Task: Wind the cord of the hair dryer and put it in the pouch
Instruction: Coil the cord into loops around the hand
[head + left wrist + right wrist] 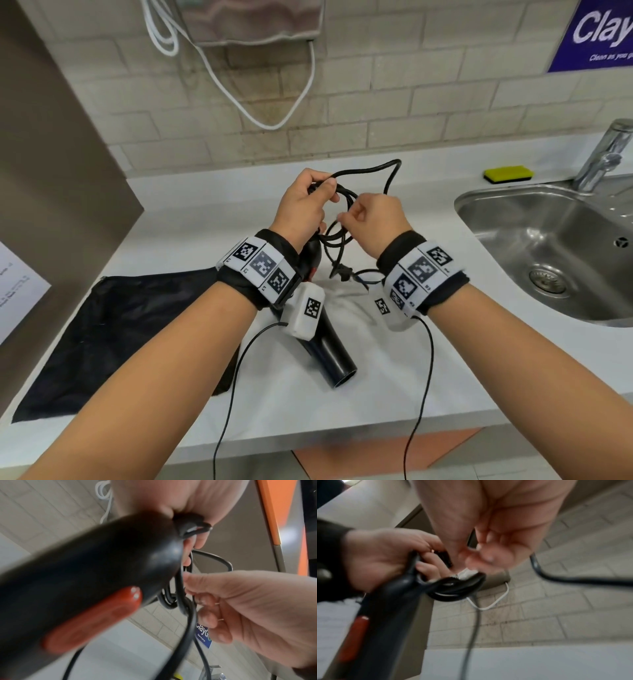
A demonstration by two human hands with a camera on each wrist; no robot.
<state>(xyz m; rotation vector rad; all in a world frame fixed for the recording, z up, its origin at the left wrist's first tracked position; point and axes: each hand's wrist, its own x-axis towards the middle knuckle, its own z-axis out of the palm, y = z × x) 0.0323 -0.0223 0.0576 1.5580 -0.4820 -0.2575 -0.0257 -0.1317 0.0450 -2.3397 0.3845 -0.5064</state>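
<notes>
The black hair dryer (329, 349) hangs above the white counter, its barrel pointing toward me, with a red switch (96, 618) on its handle (385, 615). My left hand (301, 205) grips the handle end together with several loops of the black cord (337, 222). My right hand (373, 219) pinches a strand of the cord beside the loops. A free loop of cord (380, 171) arches beyond both hands, and the plug (340, 272) dangles below them. The black pouch (113, 329) lies flat on the counter at the left.
A steel sink (555, 253) with a tap (606, 154) is at the right, and a yellow sponge (508, 172) sits behind it. A white cable (267, 113) hangs on the tiled wall. A brown panel (51, 171) bounds the counter on the left.
</notes>
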